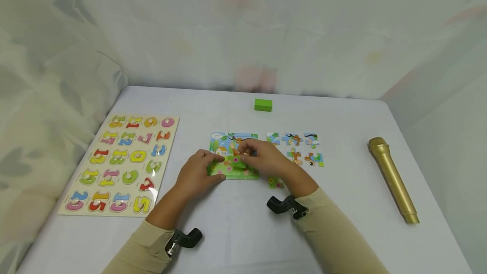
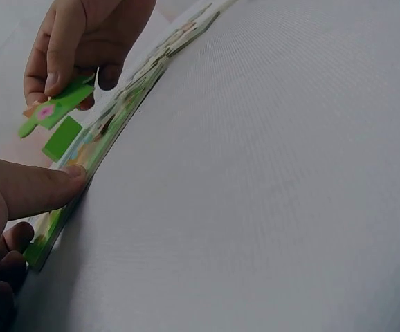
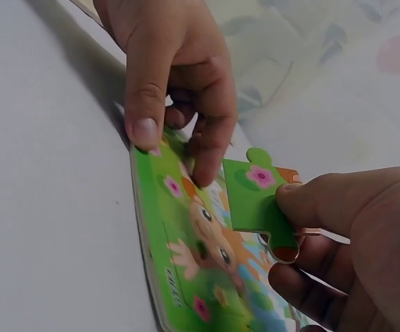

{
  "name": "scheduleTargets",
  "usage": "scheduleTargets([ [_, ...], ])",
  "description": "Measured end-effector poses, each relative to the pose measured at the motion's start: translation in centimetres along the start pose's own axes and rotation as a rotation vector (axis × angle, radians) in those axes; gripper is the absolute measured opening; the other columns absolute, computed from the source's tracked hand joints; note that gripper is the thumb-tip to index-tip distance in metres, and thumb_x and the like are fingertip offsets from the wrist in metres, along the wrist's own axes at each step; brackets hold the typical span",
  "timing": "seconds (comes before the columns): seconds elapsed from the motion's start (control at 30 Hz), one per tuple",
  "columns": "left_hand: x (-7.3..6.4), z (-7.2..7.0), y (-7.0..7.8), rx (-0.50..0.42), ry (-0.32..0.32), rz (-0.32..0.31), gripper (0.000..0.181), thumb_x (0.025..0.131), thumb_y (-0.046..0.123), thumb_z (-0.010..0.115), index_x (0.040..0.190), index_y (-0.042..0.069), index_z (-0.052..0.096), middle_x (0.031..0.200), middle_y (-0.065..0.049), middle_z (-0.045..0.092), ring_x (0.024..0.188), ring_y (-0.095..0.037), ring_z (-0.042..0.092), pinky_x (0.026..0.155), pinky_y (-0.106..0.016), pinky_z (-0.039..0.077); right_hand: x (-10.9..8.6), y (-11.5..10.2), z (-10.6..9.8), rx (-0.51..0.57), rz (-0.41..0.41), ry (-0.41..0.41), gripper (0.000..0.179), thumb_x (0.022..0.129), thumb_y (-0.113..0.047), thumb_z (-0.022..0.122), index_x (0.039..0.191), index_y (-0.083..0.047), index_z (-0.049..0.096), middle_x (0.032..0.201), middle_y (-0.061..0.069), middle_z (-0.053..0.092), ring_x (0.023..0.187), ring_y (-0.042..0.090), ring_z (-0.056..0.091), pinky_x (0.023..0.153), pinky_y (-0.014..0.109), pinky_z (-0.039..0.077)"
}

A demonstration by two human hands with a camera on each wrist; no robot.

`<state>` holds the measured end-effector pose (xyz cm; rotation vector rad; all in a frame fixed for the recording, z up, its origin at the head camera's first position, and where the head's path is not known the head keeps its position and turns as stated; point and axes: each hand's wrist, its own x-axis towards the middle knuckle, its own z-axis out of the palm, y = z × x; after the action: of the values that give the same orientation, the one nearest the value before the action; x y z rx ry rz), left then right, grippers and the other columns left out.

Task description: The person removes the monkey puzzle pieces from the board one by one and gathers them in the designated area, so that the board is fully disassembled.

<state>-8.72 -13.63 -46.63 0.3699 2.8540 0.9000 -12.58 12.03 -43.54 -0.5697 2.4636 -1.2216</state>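
My right hand (image 1: 266, 157) pinches a green jigsaw piece (image 3: 248, 200) with a pink flower between thumb and fingers. The piece is held tilted above the puzzle board (image 1: 243, 175), a picture tray with a house, trees and animals. At the board's left end, my left hand (image 1: 194, 172) rests with its thumb (image 2: 61, 185) on the near edge and a finger touching the picture. In the right wrist view, a cartoon animal face shows on the board (image 3: 210, 228). Beneath my right wrist lies another green flowered piece (image 1: 275, 182), partly hidden.
Several loose jigsaw pieces (image 1: 294, 139) lie in rows right of the board. A number puzzle (image 1: 121, 155) with knobbed numerals is at the left, a green block (image 1: 263, 105) at the back, and a gold microphone (image 1: 393, 181) at the far right.
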Motion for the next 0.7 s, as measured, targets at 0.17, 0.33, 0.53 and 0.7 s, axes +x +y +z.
scheduleTargets([
  [0.17,0.0,0.0,0.1,0.005,-0.002,-0.004,0.050,0.086,0.027,0.092,0.132,0.016,0.075,0.128,-0.009,0.063,0.121,-0.032,0.060,0.102,-0.052,0.049,-0.8,0.4,-1.2,-0.015,0.003,-0.001,0.014,0.106,-0.021,0.067,0.120,-0.022,0.068,0.099,-0.004,0.065,0.086,0.018,0.060,0.080,0.039,0.049],
  [0.33,0.0,0.0,0.1,0.008,0.000,-0.003,0.050,0.086,0.029,0.092,0.132,0.017,0.075,0.129,-0.009,0.063,0.122,-0.032,0.060,0.102,-0.052,0.049,-1.9,1.0,-2.4,0.009,0.020,-0.018,0.015,0.107,-0.021,0.065,0.122,-0.021,0.066,0.098,-0.001,0.064,0.069,0.016,0.053,0.064,0.034,0.047],
  [0.53,-0.1,-0.1,0.2,0.006,-0.009,-0.009,0.051,0.086,0.029,0.092,0.133,0.016,0.075,0.130,-0.009,0.063,0.122,-0.032,0.060,0.103,-0.052,0.049,-3.6,1.7,-3.5,0.061,0.053,-0.036,0.014,0.108,-0.019,0.065,0.122,-0.018,0.065,0.097,0.002,0.063,0.063,0.022,0.057,0.055,0.038,0.052],
  [0.7,-0.2,-0.2,0.3,0.006,-0.011,-0.013,0.052,0.086,0.028,0.092,0.133,0.016,0.075,0.129,-0.009,0.063,0.121,-0.032,0.060,0.103,-0.052,0.049,-4.7,2.3,-4.3,0.000,0.052,-0.027,0.012,0.107,-0.019,0.065,0.120,-0.018,0.066,0.093,-0.001,0.064,0.071,0.023,0.063,0.065,0.036,0.050],
])
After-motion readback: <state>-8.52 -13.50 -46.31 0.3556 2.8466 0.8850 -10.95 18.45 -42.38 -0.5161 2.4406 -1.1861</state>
